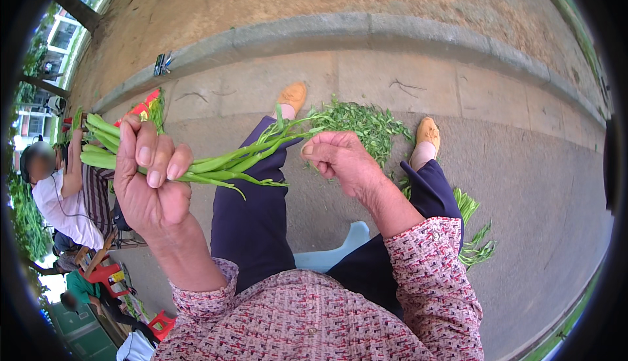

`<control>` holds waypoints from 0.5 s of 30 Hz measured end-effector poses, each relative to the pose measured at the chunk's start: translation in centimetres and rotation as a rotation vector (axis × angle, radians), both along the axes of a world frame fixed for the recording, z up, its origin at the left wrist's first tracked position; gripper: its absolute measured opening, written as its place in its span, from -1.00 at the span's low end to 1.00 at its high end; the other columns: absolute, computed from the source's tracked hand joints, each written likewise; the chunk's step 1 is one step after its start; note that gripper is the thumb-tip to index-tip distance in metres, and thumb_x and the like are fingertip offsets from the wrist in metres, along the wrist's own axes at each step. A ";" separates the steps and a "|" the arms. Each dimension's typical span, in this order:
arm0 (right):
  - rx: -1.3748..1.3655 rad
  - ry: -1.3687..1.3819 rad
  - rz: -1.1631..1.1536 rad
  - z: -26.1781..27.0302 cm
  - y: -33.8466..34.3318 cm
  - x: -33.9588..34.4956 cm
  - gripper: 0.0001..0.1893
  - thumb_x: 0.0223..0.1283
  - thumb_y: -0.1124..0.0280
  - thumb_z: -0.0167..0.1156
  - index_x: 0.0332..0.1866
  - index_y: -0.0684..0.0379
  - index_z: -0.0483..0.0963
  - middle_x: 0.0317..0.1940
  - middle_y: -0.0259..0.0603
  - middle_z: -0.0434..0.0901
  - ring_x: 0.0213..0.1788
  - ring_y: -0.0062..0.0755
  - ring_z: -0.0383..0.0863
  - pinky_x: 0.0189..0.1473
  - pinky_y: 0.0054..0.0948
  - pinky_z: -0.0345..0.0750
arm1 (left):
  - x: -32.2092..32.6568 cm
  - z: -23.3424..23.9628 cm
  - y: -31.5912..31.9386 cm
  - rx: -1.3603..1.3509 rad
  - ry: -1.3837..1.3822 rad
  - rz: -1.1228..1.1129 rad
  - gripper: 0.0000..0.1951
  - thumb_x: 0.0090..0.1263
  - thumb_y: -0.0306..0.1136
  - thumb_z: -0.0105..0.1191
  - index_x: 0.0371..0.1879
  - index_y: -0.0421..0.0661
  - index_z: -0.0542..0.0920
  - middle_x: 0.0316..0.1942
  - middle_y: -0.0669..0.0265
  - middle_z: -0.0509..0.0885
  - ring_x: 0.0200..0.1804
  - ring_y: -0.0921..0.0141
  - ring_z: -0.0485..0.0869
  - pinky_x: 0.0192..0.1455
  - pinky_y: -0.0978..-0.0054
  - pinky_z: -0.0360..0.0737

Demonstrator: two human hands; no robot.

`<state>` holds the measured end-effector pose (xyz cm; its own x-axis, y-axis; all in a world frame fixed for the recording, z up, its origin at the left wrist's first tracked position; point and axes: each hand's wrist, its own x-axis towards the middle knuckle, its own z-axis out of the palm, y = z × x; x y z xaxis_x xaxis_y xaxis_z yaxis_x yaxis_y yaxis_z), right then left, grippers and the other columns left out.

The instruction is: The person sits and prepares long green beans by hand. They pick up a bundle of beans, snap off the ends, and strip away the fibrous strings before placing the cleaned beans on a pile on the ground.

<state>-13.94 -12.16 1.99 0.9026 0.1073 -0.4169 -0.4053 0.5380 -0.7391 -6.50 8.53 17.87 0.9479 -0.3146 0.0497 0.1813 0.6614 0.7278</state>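
A bunch of long green leafy-vegetable stems (230, 162) lies across my left hand (154, 165), whose fingers are curled round its thick pale ends. The thin tips point right, with only a few small leaves on them. My right hand (338, 160) is beside those tips, thumb and forefinger pinched together. Whether a scrap of leaf is caught between them is hard to see. On the ground past my right hand spreads a heap of loose green leaves (363, 125), between my two tan shoes. More green stems (465, 206) lie on the pavement beside my leg at the right.
Part of a light blue plastic stool (333, 253) shows beneath me. A stone kerb (304, 32) borders bare soil ahead. To the left sit a person in a white shirt (64, 204) and another in green (81, 285), near red plastic stools (105, 277). A red bag (147, 106) lies beyond my left hand.
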 end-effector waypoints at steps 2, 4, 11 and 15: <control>0.066 -0.030 -0.007 0.5 -0.8 0.0 -0.89 0.21 0.38 0.23 -0.34 0.19 0.56 -0.55 -0.41 0.57 -0.55 -0.75 0.46 -0.55 -0.71 0.34 | -0.4 -0.6 -0.8 0.067 0.047 0.020 -0.81 0.54 -0.36 -0.18 -0.14 -0.20 0.48 -0.49 0.35 0.44 -0.69 0.58 0.30 -0.57 0.55 0.32; 0.085 -0.060 -0.020 0.8 -1.2 0.0 -0.86 0.23 0.34 0.24 -0.30 0.19 0.55 -0.51 -0.37 0.62 -0.56 -0.74 0.50 -0.54 -0.75 0.36 | -0.9 -1.2 -1.7 0.244 0.077 0.039 -0.86 0.47 -0.40 -0.07 -0.17 -0.21 0.50 -0.47 0.35 0.46 -0.71 0.61 0.29 -0.61 0.60 0.31; 0.059 -0.162 -0.057 2.6 -1.5 0.1 -0.85 0.19 0.36 0.27 -0.26 0.22 0.56 -0.46 -0.30 0.66 -0.51 -0.72 0.49 -0.47 -0.72 0.37 | -2.3 -4.3 -5.1 0.797 0.090 -0.089 -0.82 0.21 -0.50 0.22 -0.27 -0.25 0.54 -0.47 0.35 0.55 -0.72 0.66 0.29 -0.68 0.66 0.28; 0.005 -0.277 -0.094 3.1 -1.6 -0.3 -0.85 0.17 0.39 0.28 -0.25 0.25 0.59 -0.45 -0.33 0.65 -0.48 -0.73 0.47 -0.43 -0.71 0.37 | -3.0 -5.4 -6.5 0.935 -0.049 -0.199 -0.85 0.15 -0.50 0.29 -0.38 -0.26 0.59 -0.61 0.41 0.53 -0.70 0.67 0.32 -0.70 0.69 0.18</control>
